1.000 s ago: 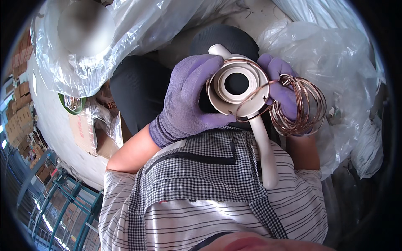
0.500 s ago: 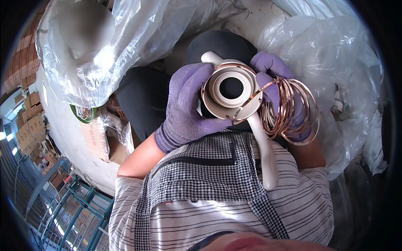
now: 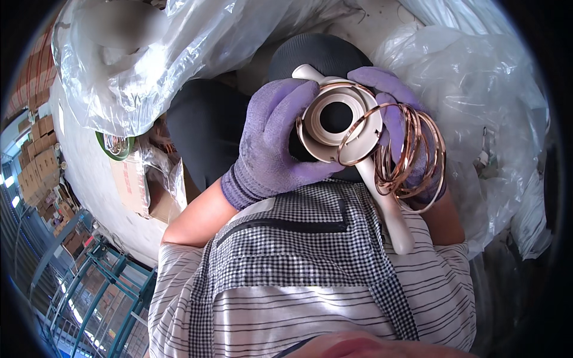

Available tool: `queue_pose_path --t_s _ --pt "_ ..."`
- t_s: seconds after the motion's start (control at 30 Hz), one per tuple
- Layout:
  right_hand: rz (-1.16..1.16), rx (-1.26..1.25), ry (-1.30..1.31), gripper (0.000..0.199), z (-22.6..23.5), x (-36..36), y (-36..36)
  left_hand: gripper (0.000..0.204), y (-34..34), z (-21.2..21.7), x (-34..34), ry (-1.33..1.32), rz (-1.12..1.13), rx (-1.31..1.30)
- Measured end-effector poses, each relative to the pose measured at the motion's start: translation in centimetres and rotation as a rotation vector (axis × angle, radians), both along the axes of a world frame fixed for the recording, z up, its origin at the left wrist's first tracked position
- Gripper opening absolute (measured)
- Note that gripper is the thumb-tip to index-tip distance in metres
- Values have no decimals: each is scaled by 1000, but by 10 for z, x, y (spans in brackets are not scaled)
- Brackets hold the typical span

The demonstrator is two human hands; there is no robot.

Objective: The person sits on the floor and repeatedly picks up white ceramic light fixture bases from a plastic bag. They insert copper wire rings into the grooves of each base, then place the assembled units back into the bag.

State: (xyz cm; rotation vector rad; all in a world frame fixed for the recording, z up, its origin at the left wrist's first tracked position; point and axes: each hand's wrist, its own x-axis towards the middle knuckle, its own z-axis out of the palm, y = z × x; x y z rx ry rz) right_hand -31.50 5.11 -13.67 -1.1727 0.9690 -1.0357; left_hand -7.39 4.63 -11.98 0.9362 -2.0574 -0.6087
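Note:
A white round plastic part (image 3: 365, 142) with a stepped hole in its middle is held over my lap. One long white handle (image 3: 391, 218) slants down from it toward my chest, and a shorter stub points up and away. My left hand (image 3: 265, 137), in a purple knit glove, is closed round the part's left rim. My right hand (image 3: 397, 89), gloved alike, is at the right rim, with several thin copper-coloured rings (image 3: 389, 178) hanging over its fingers and palm. One of these rings reaches across the part's opening; another copper-coloured band lies along its upper rim.
Crumpled clear plastic sheeting (image 3: 471, 89) lies at the right, with more plastic sheeting (image 3: 203, 53) at the upper left. Left of my knee are a cardboard box (image 3: 128, 182) and a green round holder (image 3: 113, 146) with rings in it. Stacked cartons (image 3: 39, 170) and a teal metal frame (image 3: 110, 286) stand farther left.
Both hands and the white part have shifted slightly right and up. My right fingers have moved along the upper right rim, and the ring across the opening sits more over the part.

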Motion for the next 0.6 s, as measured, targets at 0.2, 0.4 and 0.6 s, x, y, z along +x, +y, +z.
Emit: queue_pose_path --t_s 0.2,0.4,0.6 --pt "49 -358 231 43 -12 -3 0 93 3 -11 2 11 31 -60" --pt "-37 -456 427 42 -1 20 2 99 5 -7 9 -15 54 14" --pt "-22 -467 366 51 -8 37 5 103 -5 -29 18 -54 89 -91"
